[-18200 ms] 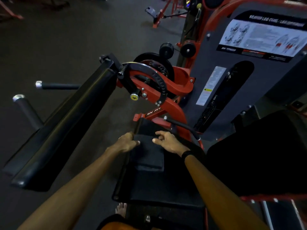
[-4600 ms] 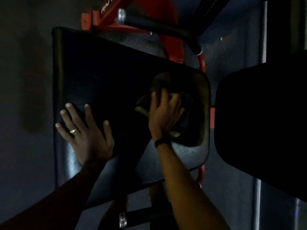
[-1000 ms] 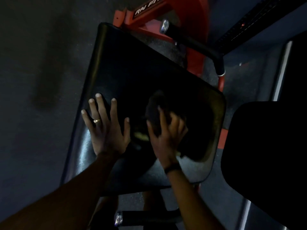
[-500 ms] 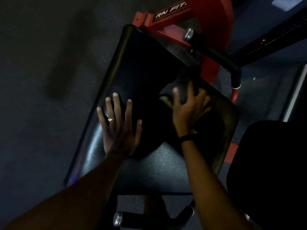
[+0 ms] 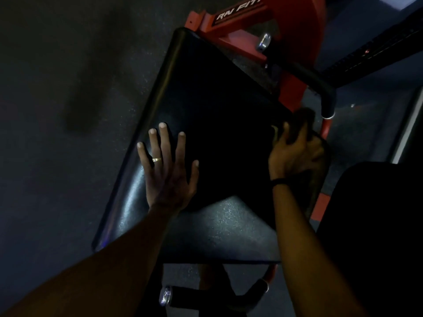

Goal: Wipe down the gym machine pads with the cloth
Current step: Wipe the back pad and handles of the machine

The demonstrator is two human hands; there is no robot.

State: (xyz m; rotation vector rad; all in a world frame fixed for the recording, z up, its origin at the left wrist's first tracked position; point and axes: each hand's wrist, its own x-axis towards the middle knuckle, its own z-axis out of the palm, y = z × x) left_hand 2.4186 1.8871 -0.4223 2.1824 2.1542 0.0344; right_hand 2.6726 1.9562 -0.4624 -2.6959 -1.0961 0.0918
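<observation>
My left hand (image 5: 168,170) lies spread flat, fingers straight, on the broad black vinyl seat pad (image 5: 219,229) at about nine o'clock, bracing me as I lean over. My right hand (image 5: 295,154) bunches the dark crumpled cloth (image 5: 302,123) against the pad's three-o'clock edge, beside the red steel frame (image 5: 231,30), to scrub that rim.

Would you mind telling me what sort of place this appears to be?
Most likely a gym floor. A black padded seat is mounted on a red machine frame, black grip handles stick out beside it, and the right hand presses a dark cloth on the pad.
</observation>
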